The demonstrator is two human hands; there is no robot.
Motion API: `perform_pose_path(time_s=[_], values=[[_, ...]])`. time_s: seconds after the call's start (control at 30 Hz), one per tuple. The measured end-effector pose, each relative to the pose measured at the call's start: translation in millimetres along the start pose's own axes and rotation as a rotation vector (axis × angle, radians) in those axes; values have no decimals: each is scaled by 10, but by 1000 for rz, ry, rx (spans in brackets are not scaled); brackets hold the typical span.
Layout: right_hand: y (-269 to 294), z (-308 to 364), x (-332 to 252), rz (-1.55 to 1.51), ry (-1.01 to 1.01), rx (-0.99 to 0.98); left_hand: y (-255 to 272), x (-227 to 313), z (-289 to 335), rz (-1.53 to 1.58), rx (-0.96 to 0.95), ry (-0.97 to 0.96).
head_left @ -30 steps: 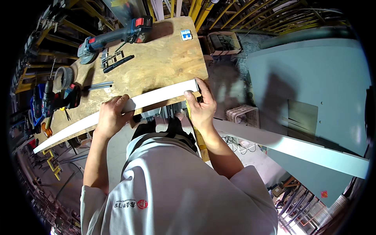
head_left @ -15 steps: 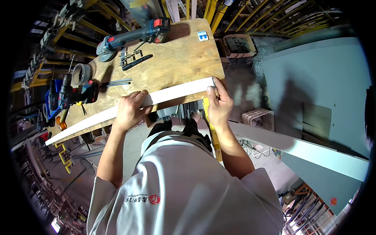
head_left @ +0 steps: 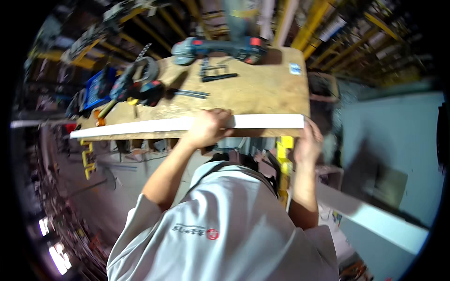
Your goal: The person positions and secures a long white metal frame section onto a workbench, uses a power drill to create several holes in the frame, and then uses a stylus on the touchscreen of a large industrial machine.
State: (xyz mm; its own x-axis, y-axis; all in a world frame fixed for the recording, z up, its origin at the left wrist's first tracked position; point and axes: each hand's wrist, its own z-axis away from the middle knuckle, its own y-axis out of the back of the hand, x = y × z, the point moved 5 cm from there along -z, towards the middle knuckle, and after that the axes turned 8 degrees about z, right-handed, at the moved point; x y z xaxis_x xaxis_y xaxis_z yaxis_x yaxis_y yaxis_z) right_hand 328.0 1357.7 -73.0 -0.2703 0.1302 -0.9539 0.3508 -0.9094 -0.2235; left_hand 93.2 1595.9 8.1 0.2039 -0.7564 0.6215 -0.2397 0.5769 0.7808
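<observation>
A long white bar, like a door or window profile (head_left: 267, 122), lies along the near edge of the wooden workbench (head_left: 262, 96). My left hand (head_left: 208, 127) is closed over it right of its middle, with the fingers across the top. At the bar's right end is my right hand (head_left: 308, 144), its fingers bent against the end corner; motion blurs it somewhat. On the bench beyond are an angle grinder (head_left: 218, 49), a black marker (head_left: 220, 77), small metal pieces (head_left: 211, 69) and thin metal rods (head_left: 189, 93).
A cordless drill (head_left: 123, 86), a roll of tape (head_left: 149, 69) and a blue bin (head_left: 97, 89) crowd the bench's left end. A small white-and-blue item (head_left: 295, 69) lies far right. Right of me stand a large grey panel (head_left: 393, 126) and another long white bar (head_left: 375, 218).
My view has turned, so the bench and tools appear farther right and the bar looks nearly level. Both hands remain at the bar, the right one still at its end.
</observation>
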Motion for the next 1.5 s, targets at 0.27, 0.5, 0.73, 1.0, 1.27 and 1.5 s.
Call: perform_pose_path(time_s=[0.27, 0.5, 0.73, 1.0, 1.27, 1.5], values=[[99, -133, -116, 70, -48, -188, 9, 11, -18, -31, -87, 40], [148, -245, -220, 306, -31, -207, 4, 29, -29, 17, -35, 15], [99, -345, -347, 406, -28, -319, -18, -18, -29, 55, -15, 15], [195, -448, -339, 541, -23, -353, -64, -32, -12, 65, 19, -7], [-15, -267, -513, 613, -4, -306, -133, -71, -7, 67, 50, -14], [-22, -253, -523, 599, -10, -262, -114, -56, -14, 65, 36, -15]])
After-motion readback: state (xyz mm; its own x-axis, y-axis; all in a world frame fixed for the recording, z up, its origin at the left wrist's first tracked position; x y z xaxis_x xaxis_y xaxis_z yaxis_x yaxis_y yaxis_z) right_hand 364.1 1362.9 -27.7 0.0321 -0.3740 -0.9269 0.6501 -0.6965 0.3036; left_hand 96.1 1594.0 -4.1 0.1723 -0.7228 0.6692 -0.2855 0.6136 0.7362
